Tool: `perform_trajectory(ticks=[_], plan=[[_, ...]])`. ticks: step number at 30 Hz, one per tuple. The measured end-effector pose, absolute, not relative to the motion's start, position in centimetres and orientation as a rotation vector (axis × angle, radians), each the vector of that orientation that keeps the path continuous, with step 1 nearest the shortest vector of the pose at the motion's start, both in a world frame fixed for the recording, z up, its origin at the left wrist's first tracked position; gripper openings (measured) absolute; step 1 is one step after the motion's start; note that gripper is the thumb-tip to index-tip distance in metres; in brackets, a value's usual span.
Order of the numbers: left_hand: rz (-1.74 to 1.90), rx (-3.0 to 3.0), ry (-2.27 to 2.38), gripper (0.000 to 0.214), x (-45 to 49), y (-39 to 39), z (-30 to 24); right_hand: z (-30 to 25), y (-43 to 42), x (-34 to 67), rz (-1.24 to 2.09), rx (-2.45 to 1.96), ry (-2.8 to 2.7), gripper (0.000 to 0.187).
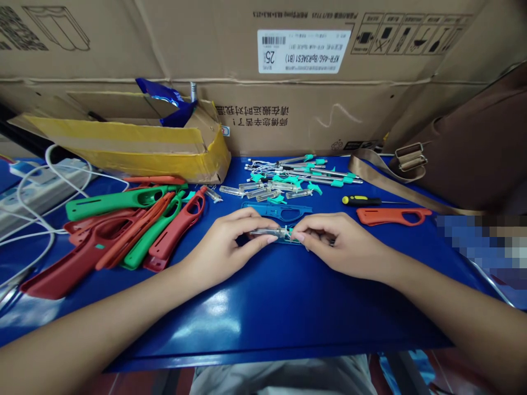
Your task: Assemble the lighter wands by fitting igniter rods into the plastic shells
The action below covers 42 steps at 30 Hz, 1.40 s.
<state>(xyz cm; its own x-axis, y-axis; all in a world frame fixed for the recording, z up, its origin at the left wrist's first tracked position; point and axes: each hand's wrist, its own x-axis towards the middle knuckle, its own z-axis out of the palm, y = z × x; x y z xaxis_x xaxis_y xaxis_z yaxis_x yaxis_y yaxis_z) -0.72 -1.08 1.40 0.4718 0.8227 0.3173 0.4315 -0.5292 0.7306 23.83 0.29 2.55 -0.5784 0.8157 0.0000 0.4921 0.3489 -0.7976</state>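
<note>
Blue bench [263,307], and both hands meet at its middle. The left hand [224,244] pinches one end of a slim clear-and-metal insert [275,233] between thumb and fingertips. The right hand [337,244] is closed on the other end, by the teal tip. The insert hangs just above the bench, just in front of a blue shell half [280,211].

Good form here, I'd say, means a light fingertip grip, the piece held level and the thin tube kept from bending, with forearms on the bench for steadiness.

Red and green shells [123,225] are piled at the left. More inserts [296,175] lie behind, with a screwdriver [362,201] and an orange shell [391,215] off to the right.
</note>
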Motion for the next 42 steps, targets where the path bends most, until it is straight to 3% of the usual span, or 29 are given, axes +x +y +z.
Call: perform_trajectory(ticks=[42], plan=[[0.826,2.185,0.971,0.023,-0.94,-1.37,1.21,2.28,0.47,23.98,0.951,-0.975,-2.345,0.018]])
